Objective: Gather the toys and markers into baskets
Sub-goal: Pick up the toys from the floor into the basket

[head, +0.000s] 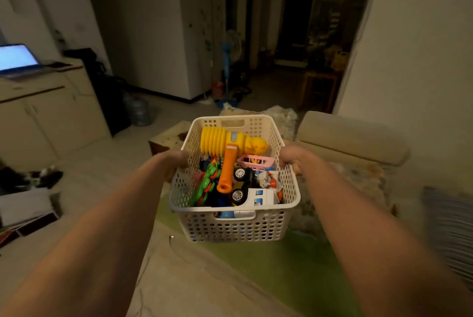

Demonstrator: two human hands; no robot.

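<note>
A white perforated plastic basket (231, 225) is held up in front of me, above the floor. My left hand (176, 160) grips its left rim and my right hand (290, 159) grips its right rim. Inside lie a yellow squeaky hammer with an orange handle (225, 147), a green toy (204, 183), a pink toy cart (257, 161), a black toy car (243, 175) and a white toy truck (258, 197). No markers are visible.
A green mat (281, 270) lies on the floor below the basket. A beige sofa (353, 134) stands to the right, a low stool (167, 137) behind the basket. A cabinet with an open laptop (18, 59) is at the left, clutter (28, 201) beneath it.
</note>
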